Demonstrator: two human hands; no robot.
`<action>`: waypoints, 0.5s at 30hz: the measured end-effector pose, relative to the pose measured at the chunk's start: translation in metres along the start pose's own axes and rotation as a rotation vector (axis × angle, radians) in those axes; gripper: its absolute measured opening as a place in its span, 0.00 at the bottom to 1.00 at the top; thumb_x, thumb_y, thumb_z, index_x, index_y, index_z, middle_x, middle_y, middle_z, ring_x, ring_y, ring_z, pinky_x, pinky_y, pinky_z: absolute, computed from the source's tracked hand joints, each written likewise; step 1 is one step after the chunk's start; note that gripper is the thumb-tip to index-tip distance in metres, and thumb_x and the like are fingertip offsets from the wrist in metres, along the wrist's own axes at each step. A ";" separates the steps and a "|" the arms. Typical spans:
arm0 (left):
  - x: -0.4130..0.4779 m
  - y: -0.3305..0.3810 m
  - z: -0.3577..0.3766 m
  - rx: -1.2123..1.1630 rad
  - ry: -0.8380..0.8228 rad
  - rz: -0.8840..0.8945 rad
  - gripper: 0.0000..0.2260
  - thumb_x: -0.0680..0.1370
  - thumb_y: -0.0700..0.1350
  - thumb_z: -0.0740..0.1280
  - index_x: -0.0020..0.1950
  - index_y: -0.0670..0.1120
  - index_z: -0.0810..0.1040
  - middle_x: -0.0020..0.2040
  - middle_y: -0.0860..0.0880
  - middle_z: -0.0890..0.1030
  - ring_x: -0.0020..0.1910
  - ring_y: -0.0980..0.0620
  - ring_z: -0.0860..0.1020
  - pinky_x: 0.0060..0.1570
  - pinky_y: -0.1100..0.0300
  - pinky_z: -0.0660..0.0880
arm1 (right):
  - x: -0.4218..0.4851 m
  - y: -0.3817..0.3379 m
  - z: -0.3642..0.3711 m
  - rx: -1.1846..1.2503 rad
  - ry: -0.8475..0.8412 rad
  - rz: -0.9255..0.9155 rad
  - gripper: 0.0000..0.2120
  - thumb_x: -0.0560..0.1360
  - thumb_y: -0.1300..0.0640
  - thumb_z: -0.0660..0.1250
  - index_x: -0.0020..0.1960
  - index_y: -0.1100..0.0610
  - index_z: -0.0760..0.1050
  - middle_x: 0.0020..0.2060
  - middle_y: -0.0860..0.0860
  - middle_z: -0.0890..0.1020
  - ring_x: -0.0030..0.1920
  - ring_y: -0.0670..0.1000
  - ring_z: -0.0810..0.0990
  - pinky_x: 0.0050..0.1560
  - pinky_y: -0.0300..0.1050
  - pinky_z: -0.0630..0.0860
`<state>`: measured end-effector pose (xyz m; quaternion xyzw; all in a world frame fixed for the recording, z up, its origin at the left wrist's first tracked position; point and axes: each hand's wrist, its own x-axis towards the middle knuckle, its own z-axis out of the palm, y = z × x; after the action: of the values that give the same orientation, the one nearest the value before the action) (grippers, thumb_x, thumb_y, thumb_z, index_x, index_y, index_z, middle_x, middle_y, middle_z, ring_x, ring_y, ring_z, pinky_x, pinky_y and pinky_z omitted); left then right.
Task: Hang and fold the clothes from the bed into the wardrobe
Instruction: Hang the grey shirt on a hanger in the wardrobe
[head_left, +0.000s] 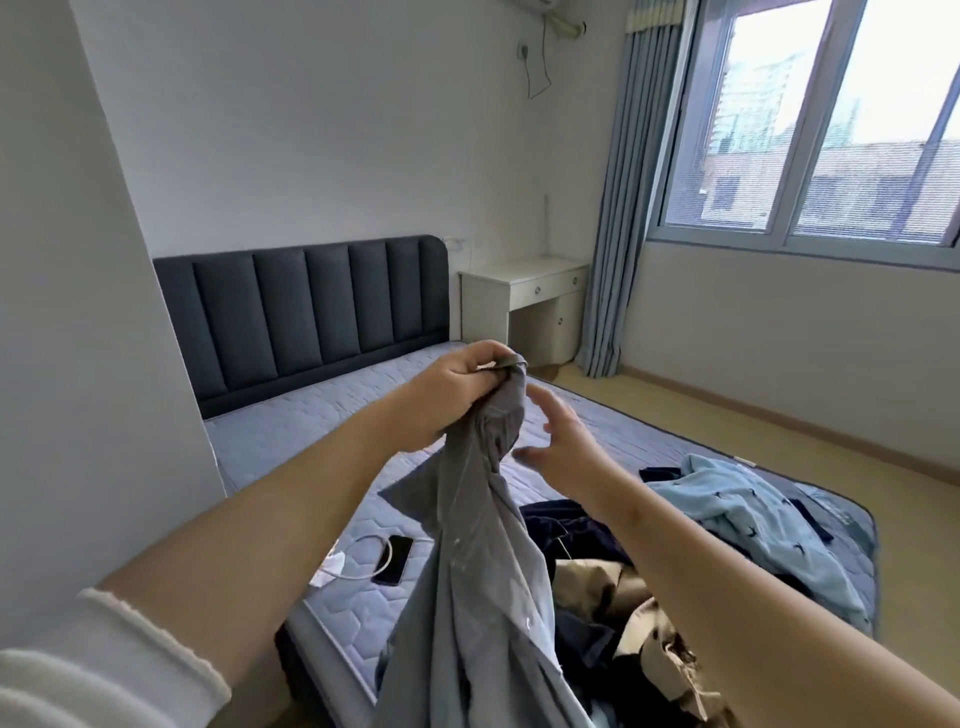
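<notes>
Both arms reach forward from the bottom corners of the view, bare along the forearms. The left arm has a white sleeve (104, 670) pushed up near the elbow. The left hand (447, 395) is raised highest, its fingers curled closed with the thumb pressed over them, pinching a bunched edge of a grey shirt (483, 545) that hangs down from the grip. The right hand (566, 441) sits just beside and slightly lower, its fingers spread and loosely extended towards the hanging cloth, palm turned leftwards, gripping nothing.
</notes>
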<state>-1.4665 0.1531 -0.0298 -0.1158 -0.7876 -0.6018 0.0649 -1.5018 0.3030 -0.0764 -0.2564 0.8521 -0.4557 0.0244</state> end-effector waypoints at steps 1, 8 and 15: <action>0.001 0.008 -0.007 -0.008 -0.032 0.003 0.18 0.81 0.36 0.55 0.43 0.53 0.79 0.34 0.55 0.79 0.34 0.60 0.77 0.36 0.67 0.75 | 0.003 -0.008 0.001 0.033 -0.032 -0.037 0.33 0.73 0.63 0.68 0.72 0.46 0.60 0.70 0.48 0.64 0.69 0.51 0.62 0.68 0.51 0.64; -0.006 0.069 -0.069 0.025 0.114 0.057 0.15 0.81 0.37 0.55 0.46 0.50 0.79 0.39 0.52 0.81 0.38 0.57 0.79 0.39 0.66 0.76 | 0.030 -0.068 0.008 0.369 -0.106 -0.098 0.08 0.75 0.66 0.63 0.51 0.57 0.76 0.46 0.52 0.80 0.47 0.49 0.77 0.45 0.36 0.75; -0.049 0.145 -0.147 0.403 0.427 0.060 0.10 0.76 0.48 0.68 0.35 0.51 0.81 0.33 0.53 0.81 0.33 0.58 0.78 0.34 0.67 0.75 | 0.074 -0.145 -0.009 0.475 0.245 -0.302 0.12 0.75 0.59 0.64 0.36 0.52 0.64 0.31 0.51 0.71 0.32 0.50 0.67 0.32 0.43 0.64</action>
<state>-1.3872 0.0423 0.1330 0.0053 -0.8560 -0.4419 0.2683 -1.5082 0.2108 0.0572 -0.3105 0.6706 -0.6680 -0.0876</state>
